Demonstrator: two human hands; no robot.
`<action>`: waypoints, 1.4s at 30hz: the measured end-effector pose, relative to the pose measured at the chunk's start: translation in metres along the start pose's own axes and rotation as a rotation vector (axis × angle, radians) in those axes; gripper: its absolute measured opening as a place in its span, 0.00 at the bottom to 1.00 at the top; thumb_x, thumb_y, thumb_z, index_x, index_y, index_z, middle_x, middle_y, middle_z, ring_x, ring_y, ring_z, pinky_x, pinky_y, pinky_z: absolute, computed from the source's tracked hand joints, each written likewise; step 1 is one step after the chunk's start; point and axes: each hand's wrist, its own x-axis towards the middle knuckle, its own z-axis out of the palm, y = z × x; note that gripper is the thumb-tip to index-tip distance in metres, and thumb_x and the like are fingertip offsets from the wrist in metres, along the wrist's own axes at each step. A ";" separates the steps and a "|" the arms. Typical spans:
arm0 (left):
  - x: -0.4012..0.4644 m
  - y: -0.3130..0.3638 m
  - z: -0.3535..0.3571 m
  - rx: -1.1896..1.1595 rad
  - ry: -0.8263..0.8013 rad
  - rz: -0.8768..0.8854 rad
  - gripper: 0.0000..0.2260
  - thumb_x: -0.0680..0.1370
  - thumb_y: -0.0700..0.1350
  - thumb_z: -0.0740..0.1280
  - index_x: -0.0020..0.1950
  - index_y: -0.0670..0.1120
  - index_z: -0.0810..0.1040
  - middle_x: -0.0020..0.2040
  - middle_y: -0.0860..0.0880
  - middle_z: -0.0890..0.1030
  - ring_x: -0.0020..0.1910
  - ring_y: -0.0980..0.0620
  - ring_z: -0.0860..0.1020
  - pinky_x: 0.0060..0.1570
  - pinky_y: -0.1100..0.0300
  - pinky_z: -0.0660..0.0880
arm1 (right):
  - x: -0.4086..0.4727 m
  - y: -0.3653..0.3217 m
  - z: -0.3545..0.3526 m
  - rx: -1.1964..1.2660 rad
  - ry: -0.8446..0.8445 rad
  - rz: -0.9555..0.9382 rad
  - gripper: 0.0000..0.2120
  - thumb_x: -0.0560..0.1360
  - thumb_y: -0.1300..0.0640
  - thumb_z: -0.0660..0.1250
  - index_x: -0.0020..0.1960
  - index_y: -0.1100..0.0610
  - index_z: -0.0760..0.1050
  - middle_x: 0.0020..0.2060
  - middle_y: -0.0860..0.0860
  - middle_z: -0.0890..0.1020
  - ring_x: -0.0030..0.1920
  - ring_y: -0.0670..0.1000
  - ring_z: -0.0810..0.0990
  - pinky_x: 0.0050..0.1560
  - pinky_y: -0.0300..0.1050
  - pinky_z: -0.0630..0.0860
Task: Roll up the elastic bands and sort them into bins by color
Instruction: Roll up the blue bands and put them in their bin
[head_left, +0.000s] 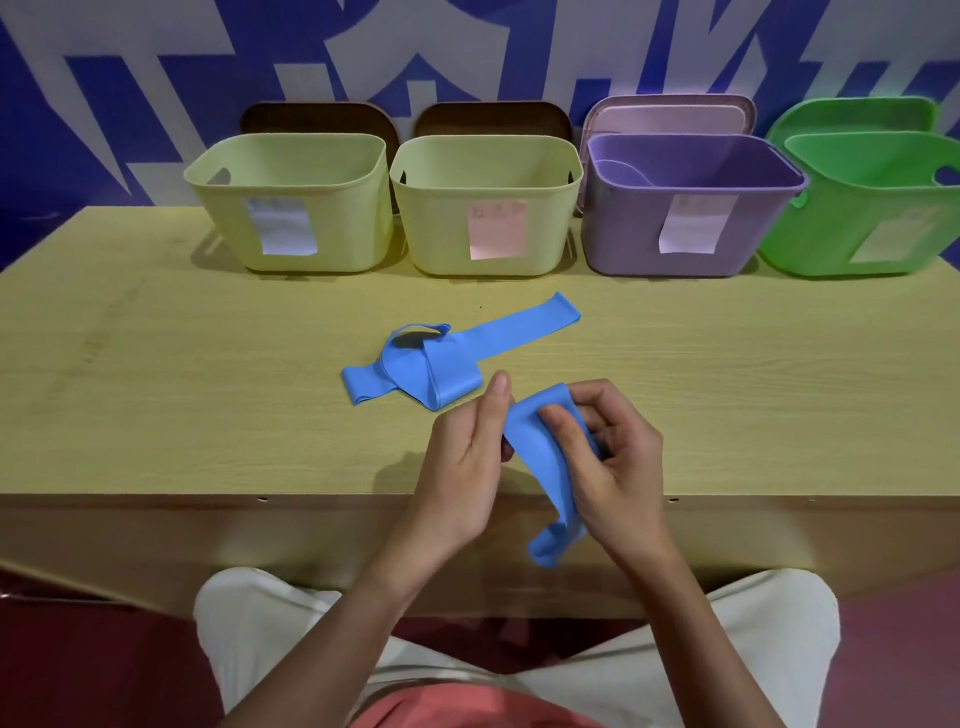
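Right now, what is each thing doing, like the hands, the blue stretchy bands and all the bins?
Left hand: holds the band's edge.
Right hand: pinches the band.
Blue elastic band in the hands: partly rolled, tail hanging down.
Blue elastic band on the wooden table: loose, tangled, unrolled.
Two pale yellow plastic bins: upright, open.
Purple plastic bin: upright, open.
Green plastic bin: upright, open.

Four bins (488, 208), four lids (667, 117), two blue elastic bands (457, 353), two hands (467, 467).
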 end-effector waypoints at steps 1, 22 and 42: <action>0.000 -0.004 -0.002 0.049 -0.002 0.075 0.21 0.82 0.56 0.55 0.34 0.44 0.65 0.26 0.56 0.64 0.26 0.57 0.62 0.29 0.64 0.61 | 0.000 0.000 0.000 0.001 0.001 -0.001 0.03 0.75 0.58 0.66 0.42 0.53 0.75 0.30 0.42 0.79 0.29 0.40 0.74 0.33 0.30 0.67; -0.006 0.001 0.000 -0.023 -0.096 -0.086 0.24 0.80 0.56 0.54 0.32 0.39 0.64 0.25 0.50 0.60 0.24 0.55 0.59 0.24 0.64 0.57 | -0.010 0.006 -0.005 -0.068 -0.034 -0.026 0.04 0.74 0.59 0.66 0.42 0.52 0.73 0.30 0.38 0.77 0.29 0.38 0.73 0.32 0.27 0.65; -0.012 0.010 0.006 -0.190 -0.064 -0.216 0.20 0.83 0.49 0.52 0.33 0.44 0.67 0.20 0.56 0.60 0.19 0.59 0.57 0.21 0.67 0.54 | -0.014 0.004 -0.010 -0.067 -0.074 -0.072 0.09 0.77 0.66 0.63 0.48 0.53 0.76 0.31 0.36 0.77 0.29 0.37 0.72 0.33 0.25 0.64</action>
